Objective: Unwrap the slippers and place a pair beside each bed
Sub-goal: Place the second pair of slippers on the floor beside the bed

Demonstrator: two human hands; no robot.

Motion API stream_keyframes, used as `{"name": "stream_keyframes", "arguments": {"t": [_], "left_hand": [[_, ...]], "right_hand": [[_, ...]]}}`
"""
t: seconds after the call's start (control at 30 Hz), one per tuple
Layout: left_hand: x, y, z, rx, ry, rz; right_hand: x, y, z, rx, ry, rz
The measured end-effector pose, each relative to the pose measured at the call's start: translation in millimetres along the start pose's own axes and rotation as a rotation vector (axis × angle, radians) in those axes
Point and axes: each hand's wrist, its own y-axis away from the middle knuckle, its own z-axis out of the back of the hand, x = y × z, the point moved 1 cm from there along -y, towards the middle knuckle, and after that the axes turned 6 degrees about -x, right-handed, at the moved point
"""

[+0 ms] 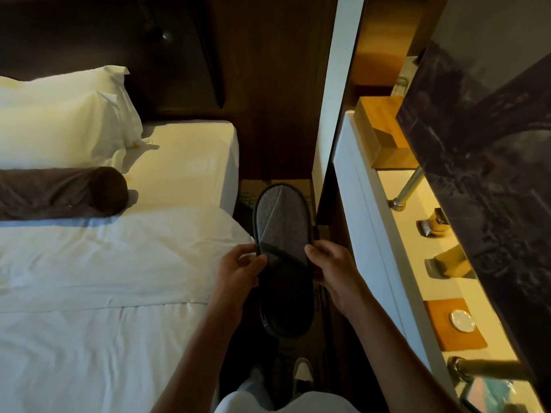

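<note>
I hold a grey slipper with a dark trim and dark sole in the air over the narrow aisle, toe pointing away from me. My left hand pinches its left edge at the opening, thumb on top. On the other side, my right hand grips the right edge. No wrapper shows on it. Whether a second slipper lies under it I cannot tell. The white bed lies directly to the left.
Two white pillows and a brown bolster lie at the bed's head. A white partition and a lit counter with a tap, small items and a coaster stand on the right. My shoes stand on the dark floor below.
</note>
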Motion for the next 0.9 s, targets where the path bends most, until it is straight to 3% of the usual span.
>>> {"name": "stream_keyframes", "arguments": {"t": [0.53,0.9], "left_hand": [[-30,-98,24,0.075,-0.022,0.021],[-1,-133,-3,0.062,-0.029,0.04]], "right_hand": [[33,-70,-52,-0.078,-0.054,-0.033],[17,-112,-40,-0.082,0.055,-0.034]]}}
